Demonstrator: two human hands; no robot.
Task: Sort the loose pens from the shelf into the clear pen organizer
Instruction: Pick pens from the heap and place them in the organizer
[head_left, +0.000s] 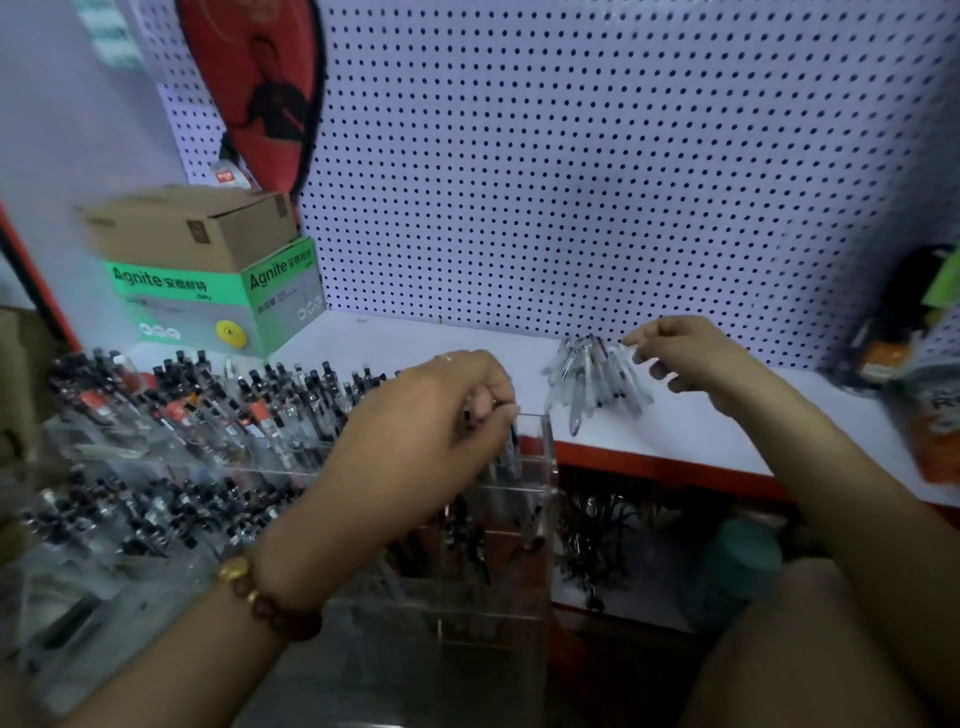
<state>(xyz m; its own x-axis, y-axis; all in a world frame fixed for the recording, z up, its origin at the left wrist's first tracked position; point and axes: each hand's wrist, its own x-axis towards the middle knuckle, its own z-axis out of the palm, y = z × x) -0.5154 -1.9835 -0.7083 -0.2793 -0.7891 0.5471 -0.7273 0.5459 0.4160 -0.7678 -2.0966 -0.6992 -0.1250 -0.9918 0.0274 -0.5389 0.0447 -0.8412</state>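
A heap of loose clear-barrelled pens (597, 379) lies on the white shelf (691, 431) near the pegboard. My right hand (691, 356) hovers at the heap's right side, fingers curled and pinched at the top of the pens; whether it grips one is unclear. The clear pen organizer (540, 467) stands at the shelf's front edge, its tiers full of dark-capped pens. My left hand (441, 415) is over the organizer's upper right compartment, closed on a pen (511, 447) that points down into it.
A green and grey Agnite box (218, 296) with a brown carton (192, 228) on top stands at the back left. A red racket bag (260, 88) hangs on the pegboard (597, 166). Packaged goods (924, 374) crowd the right edge. A lower shelf holds dark items.
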